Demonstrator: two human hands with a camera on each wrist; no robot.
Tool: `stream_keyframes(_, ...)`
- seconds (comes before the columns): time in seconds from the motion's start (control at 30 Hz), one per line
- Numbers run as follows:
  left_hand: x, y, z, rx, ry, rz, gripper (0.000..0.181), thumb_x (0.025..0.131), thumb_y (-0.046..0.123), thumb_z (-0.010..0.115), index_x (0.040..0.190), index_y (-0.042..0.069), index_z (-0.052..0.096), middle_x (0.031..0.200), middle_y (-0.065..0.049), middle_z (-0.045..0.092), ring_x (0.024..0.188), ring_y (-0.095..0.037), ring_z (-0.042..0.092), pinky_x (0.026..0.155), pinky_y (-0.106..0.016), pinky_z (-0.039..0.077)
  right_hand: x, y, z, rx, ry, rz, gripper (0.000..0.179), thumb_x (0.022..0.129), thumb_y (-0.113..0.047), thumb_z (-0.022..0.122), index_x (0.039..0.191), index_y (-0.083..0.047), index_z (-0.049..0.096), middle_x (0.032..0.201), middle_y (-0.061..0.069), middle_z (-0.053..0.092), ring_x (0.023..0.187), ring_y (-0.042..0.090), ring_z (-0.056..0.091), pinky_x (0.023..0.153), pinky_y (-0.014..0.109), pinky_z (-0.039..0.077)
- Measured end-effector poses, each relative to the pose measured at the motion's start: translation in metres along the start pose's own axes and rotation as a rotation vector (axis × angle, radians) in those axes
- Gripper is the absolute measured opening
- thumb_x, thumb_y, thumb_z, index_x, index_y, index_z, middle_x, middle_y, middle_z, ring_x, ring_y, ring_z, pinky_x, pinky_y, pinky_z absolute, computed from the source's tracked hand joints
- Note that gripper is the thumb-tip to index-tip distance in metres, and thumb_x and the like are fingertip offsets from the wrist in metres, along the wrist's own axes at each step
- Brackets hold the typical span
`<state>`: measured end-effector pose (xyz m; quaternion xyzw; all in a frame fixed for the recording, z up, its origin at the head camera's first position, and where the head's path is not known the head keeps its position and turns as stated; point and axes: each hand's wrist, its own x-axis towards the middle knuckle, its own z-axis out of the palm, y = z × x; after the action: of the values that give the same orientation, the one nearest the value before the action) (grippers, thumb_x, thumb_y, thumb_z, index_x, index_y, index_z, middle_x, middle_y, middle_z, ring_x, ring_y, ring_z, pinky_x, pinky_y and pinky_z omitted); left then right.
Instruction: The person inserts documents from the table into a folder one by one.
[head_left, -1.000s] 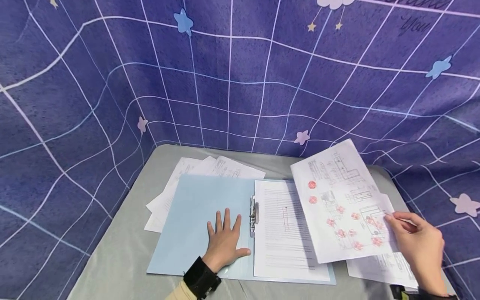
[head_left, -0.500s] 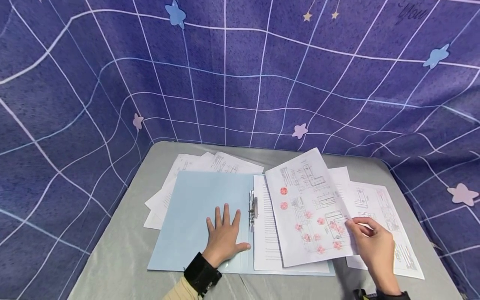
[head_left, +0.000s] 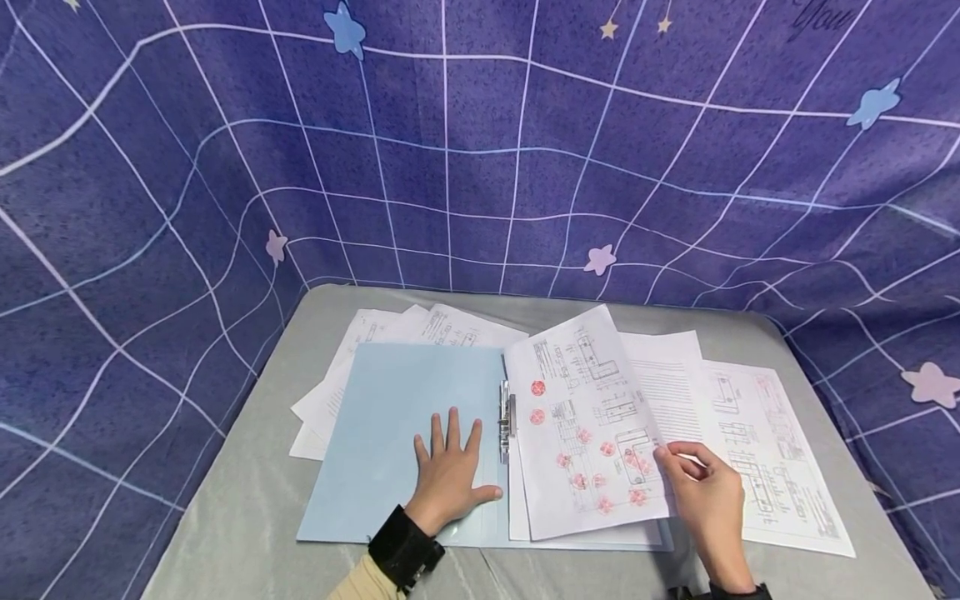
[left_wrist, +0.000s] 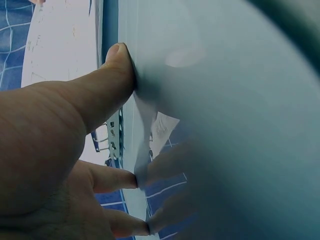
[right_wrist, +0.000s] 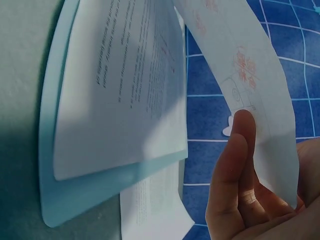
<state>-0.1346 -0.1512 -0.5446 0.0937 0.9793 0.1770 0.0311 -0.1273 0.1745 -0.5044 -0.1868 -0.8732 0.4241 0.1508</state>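
A light blue folder (head_left: 420, 383) lies open on the table, a metal clip (head_left: 507, 421) along its spine. My left hand (head_left: 448, 483) rests flat with fingers spread on the folder's inner left cover; its thumb points toward the spine. My right hand (head_left: 705, 492) pinches the right edge of a sheet of drawings with red stamps (head_left: 592, 425), tilted over the right half of the folder. In the right wrist view this sheet curves up, above the printed pages (right_wrist: 125, 100) in the folder. The sheet's left edge comes close to the clip.
Loose papers (head_left: 337, 375) stick out from under the folder's left cover. To the right lie a text page (head_left: 667, 358) and a drawing sheet (head_left: 780, 467). The grey table (head_left: 247, 467) meets a purple gridded curtain (head_left: 480, 167) at the back and sides.
My right hand has carried the stamped sheet leftward and down over the folder's printed pages, uncovering the papers at the right. My left hand has stayed in place on the cover.
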Motion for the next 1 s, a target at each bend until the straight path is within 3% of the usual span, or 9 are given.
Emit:
stream_keyframes(0.37, 0.0, -0.001, -0.002, -0.01, -0.015, 0.007, 0.102, 0.074, 0.058, 0.077, 0.151, 0.005, 0.036, 0.156, -0.033, 0.013, 0.141, -0.057, 0.005, 0.101, -0.078, 0.011, -0.012, 0.003, 0.007, 0.001, -0.052, 0.065, 0.013, 0.088, -0.017, 0.074, 0.097, -0.008, 0.072, 0.086, 0.012, 0.074, 0.068, 0.009, 0.068, 0.05, 0.019, 0.05)
stream_keyframes(1.0, -0.002, 0.002, -0.004, -0.02, -0.008, 0.022, 0.1, 0.075, 0.055, 0.078, 0.151, 0.004, 0.036, 0.155, -0.034, 0.014, 0.141, -0.057, 0.007, 0.101, -0.078, 0.011, -0.016, 0.012, 0.013, -0.005, -0.069, 0.079, 0.021, 0.084, -0.016, 0.078, 0.102, -0.008, 0.071, 0.083, 0.009, 0.074, 0.063, 0.008, 0.065, 0.047, 0.02, 0.044)
